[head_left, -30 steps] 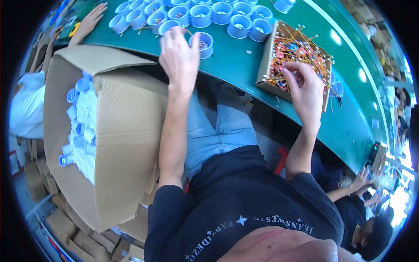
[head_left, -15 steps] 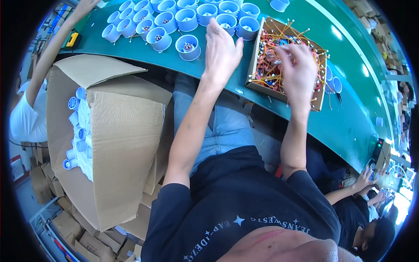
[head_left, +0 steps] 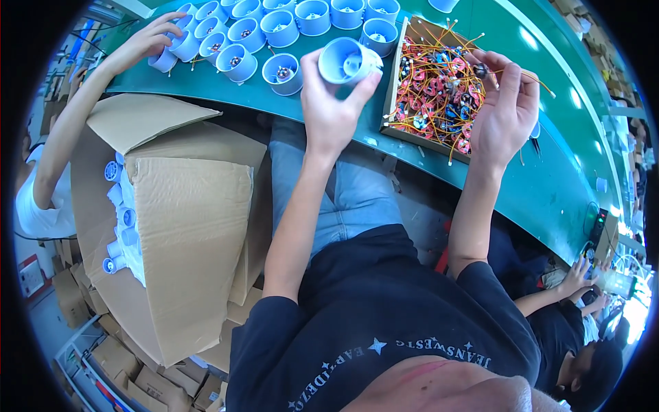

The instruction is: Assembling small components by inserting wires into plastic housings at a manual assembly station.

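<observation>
My left hand grips a light-blue plastic cup by its sides, its open top toward me and a round post inside. Between the fingertips of my right hand is a small dark round part with orange wires; its exact kind is unclear. That hand is over the right side of a shallow cardboard box heaped with similar wired parts, red, blue and dark. Several matching blue cups stand in rows left of the held one, many with small metal parts inside.
A large open carton with blue cups and tubes stands at my left. A co-worker's hand touches the leftmost cups. The green table curves to the right, where another person's hands work.
My left hand has taken hold of a cup and lifted it from the table. My right hand has risen from the parts box with a wired part. The co-worker's hand has reached the left cups.
</observation>
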`<move>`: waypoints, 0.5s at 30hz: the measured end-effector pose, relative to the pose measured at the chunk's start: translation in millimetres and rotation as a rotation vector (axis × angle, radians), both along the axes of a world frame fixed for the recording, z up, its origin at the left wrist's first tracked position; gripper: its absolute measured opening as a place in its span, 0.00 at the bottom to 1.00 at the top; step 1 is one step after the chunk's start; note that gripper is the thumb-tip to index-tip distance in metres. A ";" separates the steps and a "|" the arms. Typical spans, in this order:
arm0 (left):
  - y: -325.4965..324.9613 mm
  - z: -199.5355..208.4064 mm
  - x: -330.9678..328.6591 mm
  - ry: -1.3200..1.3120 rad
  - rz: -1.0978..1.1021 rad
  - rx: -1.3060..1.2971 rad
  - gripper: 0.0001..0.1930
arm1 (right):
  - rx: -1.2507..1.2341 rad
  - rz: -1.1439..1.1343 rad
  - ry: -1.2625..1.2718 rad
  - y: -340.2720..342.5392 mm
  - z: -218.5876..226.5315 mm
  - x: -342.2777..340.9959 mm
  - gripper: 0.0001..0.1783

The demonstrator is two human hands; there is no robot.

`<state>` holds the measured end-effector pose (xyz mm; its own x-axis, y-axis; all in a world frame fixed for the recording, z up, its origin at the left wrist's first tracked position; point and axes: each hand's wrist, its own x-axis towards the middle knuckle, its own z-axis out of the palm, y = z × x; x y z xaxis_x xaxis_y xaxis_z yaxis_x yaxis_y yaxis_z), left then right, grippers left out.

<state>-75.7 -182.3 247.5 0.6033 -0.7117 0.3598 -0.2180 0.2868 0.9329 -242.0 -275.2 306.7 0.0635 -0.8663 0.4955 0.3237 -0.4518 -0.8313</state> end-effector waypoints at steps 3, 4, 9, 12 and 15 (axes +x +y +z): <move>24.7 -5.3 -10.7 0.375 -0.192 -0.178 0.33 | -0.052 0.001 -0.051 0.0 -5.9 2.4 0.10; 32.9 -4.1 -15.2 0.412 -0.245 -0.198 0.34 | -0.081 -0.051 0.054 -2.5 -5.2 -5.7 0.10; 92.1 -33.6 -13.3 0.606 -0.380 -0.261 0.34 | -0.026 -0.079 0.530 -3.3 -14.6 0.2 0.10; 107.6 -38.5 -19.9 0.694 -0.437 -0.244 0.34 | -0.013 -0.087 0.660 -6.8 -19.4 0.0 0.11; 113.9 -40.9 -22.6 0.688 -0.452 -0.200 0.36 | -0.098 -0.122 0.673 -12.8 -20.9 3.0 0.11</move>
<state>-98.3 -68.4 206.6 0.4068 -0.8991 0.1615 0.5553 0.3838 0.7378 -238.9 -288.1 285.8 0.2900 -0.8398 0.4589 -0.3061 -0.5358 -0.7869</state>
